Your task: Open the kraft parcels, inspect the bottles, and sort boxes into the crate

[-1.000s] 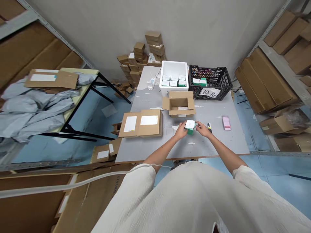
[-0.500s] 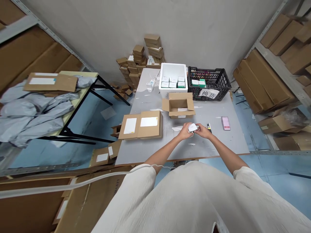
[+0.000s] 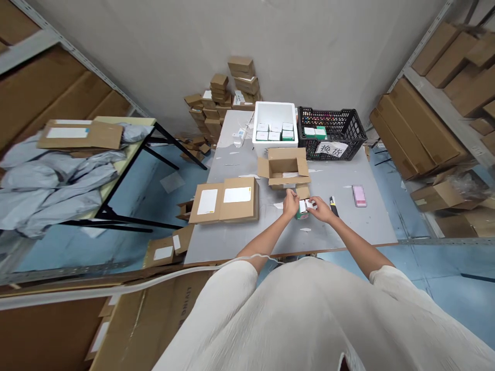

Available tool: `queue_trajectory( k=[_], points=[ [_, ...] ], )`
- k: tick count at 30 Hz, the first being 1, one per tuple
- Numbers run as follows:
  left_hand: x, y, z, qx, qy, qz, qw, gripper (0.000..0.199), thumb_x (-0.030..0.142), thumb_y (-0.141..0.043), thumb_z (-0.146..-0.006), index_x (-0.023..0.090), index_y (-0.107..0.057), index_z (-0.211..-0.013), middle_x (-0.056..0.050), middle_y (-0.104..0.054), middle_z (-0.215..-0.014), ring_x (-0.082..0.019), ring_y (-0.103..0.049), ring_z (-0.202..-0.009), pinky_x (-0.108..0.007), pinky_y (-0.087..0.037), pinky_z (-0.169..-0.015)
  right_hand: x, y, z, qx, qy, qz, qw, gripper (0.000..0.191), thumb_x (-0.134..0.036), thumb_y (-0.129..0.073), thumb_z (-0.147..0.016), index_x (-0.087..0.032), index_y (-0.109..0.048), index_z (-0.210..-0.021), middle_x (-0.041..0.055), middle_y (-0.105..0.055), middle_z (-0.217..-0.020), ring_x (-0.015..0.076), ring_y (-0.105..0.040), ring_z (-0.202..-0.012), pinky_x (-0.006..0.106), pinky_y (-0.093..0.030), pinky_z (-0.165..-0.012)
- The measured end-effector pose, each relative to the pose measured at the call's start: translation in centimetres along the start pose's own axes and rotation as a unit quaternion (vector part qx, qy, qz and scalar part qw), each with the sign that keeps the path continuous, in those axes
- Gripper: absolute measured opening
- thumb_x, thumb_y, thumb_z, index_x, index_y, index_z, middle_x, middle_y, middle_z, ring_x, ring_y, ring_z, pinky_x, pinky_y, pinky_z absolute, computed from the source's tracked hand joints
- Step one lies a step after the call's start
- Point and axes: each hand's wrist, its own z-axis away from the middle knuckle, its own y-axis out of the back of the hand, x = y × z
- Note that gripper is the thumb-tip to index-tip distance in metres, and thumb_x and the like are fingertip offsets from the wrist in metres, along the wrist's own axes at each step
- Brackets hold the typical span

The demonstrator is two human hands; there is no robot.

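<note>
A small green-and-white box [image 3: 301, 213] is between my hands near the front of the grey table. Its top looks open, with a brown flap [image 3: 303, 192] raised at the far side and white flaps above the green side. My left hand [image 3: 291, 204] is closed against the box's left side, fingers curled. My right hand [image 3: 320, 209] pinches the box's right white flap. What lies inside the box is too small to make out. Just beyond stands an open brown carton [image 3: 285, 167]. A black-and-yellow box cutter [image 3: 333, 206] lies right of my right hand.
A white foam bin [image 3: 275, 113] and a black crate [image 3: 353, 135], both with small green-and-white boxes, stand at the back. Flat brown boxes [image 3: 237, 210] lie left, a pink item [image 3: 359, 196] right. A side table [image 3: 126, 167] holds grey parcels. Loaded shelves flank the table.
The small box has come down and turned so its green side shows, and its top flaps have opened. My left hand has moved slightly left and my right hand slightly right.
</note>
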Motion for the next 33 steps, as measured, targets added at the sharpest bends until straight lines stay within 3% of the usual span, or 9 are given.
queue_trajectory(
  k=[5, 10, 14, 19, 22, 27, 33],
  points=[
    [-0.1, 0.1, 0.9, -0.032, -0.09, -0.054, 0.994, 0.033, 0.018, -0.058, -0.095, 0.025, -0.068, -0.126, -0.011, -0.066, -0.133, -0.026, -0.068, -0.119, -0.042, -0.055, -0.108, -1.5, -0.1, -0.2, -0.006, -0.036, 0.056, 0.998, 0.049, -0.036, -0.073, -0.087, -0.024, -0.058, -0.133, 0.0128, -0.064, -0.142, 0.0236, -0.07, -0.099, 0.041, -0.059, -0.092],
    [0.3, 1.2, 2.4, -0.086, -0.116, -0.214, 0.966, 0.048, 0.039, -0.075, -0.091, 0.026, -0.068, -0.136, -0.013, -0.048, -0.163, -0.038, -0.046, -0.15, -0.05, -0.046, -0.119, -2.6, 0.2, -0.1, 0.008, -0.044, 0.025, 0.999, 0.041, -0.035, -0.065, -0.091, -0.026, -0.057, -0.131, 0.0088, -0.069, -0.136, 0.0237, -0.072, -0.099, 0.041, -0.06, -0.091],
    [1.1, 1.5, 2.7, -0.125, -0.131, -0.251, 0.951, 0.049, 0.039, -0.071, -0.093, 0.025, -0.064, -0.14, -0.014, -0.057, -0.157, -0.037, -0.048, -0.148, -0.051, -0.041, -0.121, -2.4, 0.9, 0.2, 0.031, -0.054, -0.02, 0.998, 0.038, -0.028, -0.054, -0.094, -0.026, -0.056, -0.132, 0.008, -0.069, -0.134, 0.0222, -0.073, -0.097, 0.04, -0.059, -0.091],
    [1.4, 1.9, 2.5, -0.123, -0.179, -0.191, 0.957, 0.039, 0.017, -0.056, -0.094, 0.025, -0.068, -0.131, -0.013, -0.068, -0.144, -0.034, -0.048, -0.151, -0.058, -0.026, -0.129, -1.6, 1.4, 0.2, 0.08, 0.006, 0.087, 0.993, 0.041, -0.018, -0.056, -0.09, -0.022, -0.063, -0.13, 0.0152, -0.063, -0.14, 0.0282, -0.063, -0.119, 0.043, -0.053, -0.103],
    [1.0, 2.4, 2.3, -0.141, -0.184, -0.171, 0.958, 0.041, 0.014, -0.053, -0.093, 0.027, -0.071, -0.128, -0.011, -0.071, -0.141, -0.032, -0.053, -0.147, -0.059, -0.025, -0.129, -1.8, 1.5, -0.1, 0.035, 0.052, 0.172, 0.983, 0.031, -0.015, -0.056, -0.093, -0.022, -0.074, -0.118, 0.0145, -0.067, -0.13, 0.03, -0.059, -0.118, 0.045, -0.047, -0.108],
    [-0.1, 3.9, 2.2, -0.164, -0.19, -0.152, 0.956, 0.051, 0.016, -0.053, -0.093, 0.029, -0.07, -0.139, -0.011, -0.067, -0.15, -0.032, -0.052, -0.15, -0.054, -0.033, -0.127, -3.1, 1.4, -0.7, -0.06, 0.101, 0.217, 0.969, 0.037, -0.011, -0.05, -0.097, -0.022, -0.079, -0.116, 0.011, -0.073, -0.126, 0.0276, -0.06, -0.108, 0.043, -0.046, -0.105],
    [-0.8, 5.1, 2.3, -0.225, -0.191, -0.169, 0.94, 0.064, 0.031, -0.068, -0.09, 0.028, -0.06, -0.153, -0.012, -0.054, -0.166, -0.038, -0.044, -0.158, -0.058, -0.031, -0.13, -4.7, 0.5, -1.8, -0.073, 0.06, 0.291, 0.952, 0.015, -0.029, -0.07, -0.097, -0.022, -0.079, -0.106, 0.0146, -0.077, -0.115, 0.0336, -0.063, -0.11, 0.044, -0.048, -0.097]
  ],
)
